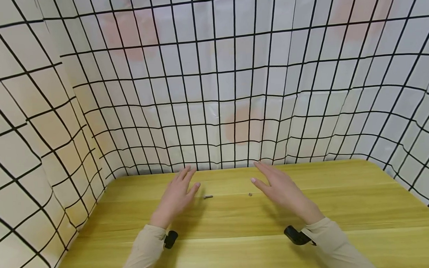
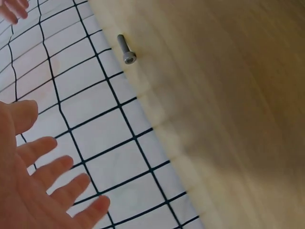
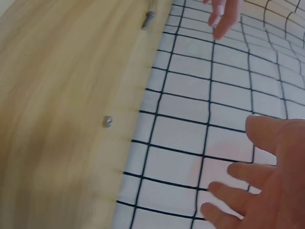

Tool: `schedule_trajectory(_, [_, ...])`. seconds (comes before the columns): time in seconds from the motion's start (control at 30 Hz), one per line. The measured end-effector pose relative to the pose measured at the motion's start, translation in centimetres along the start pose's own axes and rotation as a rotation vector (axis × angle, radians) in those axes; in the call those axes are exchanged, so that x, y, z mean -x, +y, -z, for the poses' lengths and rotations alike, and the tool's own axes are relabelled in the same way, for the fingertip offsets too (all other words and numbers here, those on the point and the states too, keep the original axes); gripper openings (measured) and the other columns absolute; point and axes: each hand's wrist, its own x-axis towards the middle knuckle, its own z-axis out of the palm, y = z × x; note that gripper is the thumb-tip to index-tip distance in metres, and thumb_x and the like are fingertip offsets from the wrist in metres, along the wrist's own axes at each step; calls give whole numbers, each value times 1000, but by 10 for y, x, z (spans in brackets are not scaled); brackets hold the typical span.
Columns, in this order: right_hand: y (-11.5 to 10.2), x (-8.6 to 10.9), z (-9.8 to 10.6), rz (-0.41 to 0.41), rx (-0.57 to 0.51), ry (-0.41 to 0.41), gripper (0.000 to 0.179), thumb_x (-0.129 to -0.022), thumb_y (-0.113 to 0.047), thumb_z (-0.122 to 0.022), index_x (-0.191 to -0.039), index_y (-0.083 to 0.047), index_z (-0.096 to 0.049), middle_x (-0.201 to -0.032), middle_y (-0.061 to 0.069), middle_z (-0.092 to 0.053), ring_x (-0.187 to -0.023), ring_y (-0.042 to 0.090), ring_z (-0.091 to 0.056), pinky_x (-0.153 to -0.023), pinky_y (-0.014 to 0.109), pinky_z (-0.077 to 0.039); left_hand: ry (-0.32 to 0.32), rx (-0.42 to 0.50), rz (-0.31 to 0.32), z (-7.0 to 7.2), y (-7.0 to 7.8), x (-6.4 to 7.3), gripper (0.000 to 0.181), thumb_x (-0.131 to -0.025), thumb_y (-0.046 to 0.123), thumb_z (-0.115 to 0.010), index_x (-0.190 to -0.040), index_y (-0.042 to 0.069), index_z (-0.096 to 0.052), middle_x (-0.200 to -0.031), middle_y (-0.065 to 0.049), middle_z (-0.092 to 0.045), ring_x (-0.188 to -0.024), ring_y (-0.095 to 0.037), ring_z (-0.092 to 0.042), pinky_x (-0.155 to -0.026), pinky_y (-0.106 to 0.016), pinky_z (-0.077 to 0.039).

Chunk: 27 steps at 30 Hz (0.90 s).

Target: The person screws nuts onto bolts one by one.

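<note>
A small metal socket-head bolt [image 1: 208, 196] lies on the wooden table, its head toward the left hand. To its right lies a small metal nut [image 1: 250, 194]. My left hand [image 1: 177, 195] hovers left of the bolt, fingers extended and thumb apart, holding nothing. On the other side, my right hand [image 1: 281, 187] is held over the table to the right of the nut, also with extended fingers and nothing in it. The left wrist view shows the bolt [image 2: 126, 50] with its hex socket visible. In the right wrist view the nut [image 3: 107, 121] sits near the table's edge.
The wooden table [image 1: 224, 224] spreads under both hands. White walls with a black grid [image 1: 227, 82] rise behind it and at both sides. Each wrist carries a black device, one at the left cuff [image 1: 171, 239] and one at the right [image 1: 297, 235].
</note>
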Motion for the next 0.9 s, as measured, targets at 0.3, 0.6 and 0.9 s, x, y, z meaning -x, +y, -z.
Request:
schedule_trajectory(0.3, [19, -6, -7, 33, -153, 18, 55, -104, -34, -52, -152, -13, -38, -153, 11, -38, -140, 34, -33, -110, 54, -29, -13, 188, -13, -5, -9, -6, 52, -103, 30, -54, -149, 8, -42, -153, -12, -39, -139, -32, -36, -111, -49, -29])
schedule_trajectory(0.6, [32, -13, -18, 57, -213, 55, 48, -100, -28, -61, -143, -10, -52, -144, 10, -51, -134, 34, -42, -105, 55, -35, -31, 310, 2, -7, -15, -10, 48, -99, 21, -62, -142, 4, -49, -139, -17, -53, -124, -37, -51, -100, -50, -42])
schedule_trajectory(0.9, [42, -21, -23, 90, -312, 45, 33, -98, -20, -64, -129, -8, -62, -125, 8, -64, -115, 30, -58, -94, 50, -46, -86, 437, 90, -6, -19, -15, 37, -94, 14, -69, -130, 6, -61, -124, -14, -61, -107, -34, -61, -86, -46, -51])
